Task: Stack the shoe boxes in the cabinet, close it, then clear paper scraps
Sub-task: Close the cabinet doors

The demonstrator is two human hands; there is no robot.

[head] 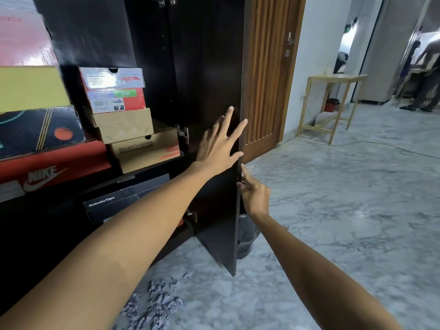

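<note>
Head view: left hand (217, 146) lies flat, fingers spread, on the inner face of the open cabinet door (214, 91); right hand (254, 196) pinches its free edge. Stiff, light on hinges, it should swing easily from that edge. Shoe boxes (128, 120) sit shelved; paper scraps (154, 303) litter the floor (333, 210).

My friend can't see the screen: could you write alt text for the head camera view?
A person's left hand presses flat on an open dark cabinet door while the right hand pinches its edge; stacked shoe boxes fill the shelves, paper scraps below.
</note>
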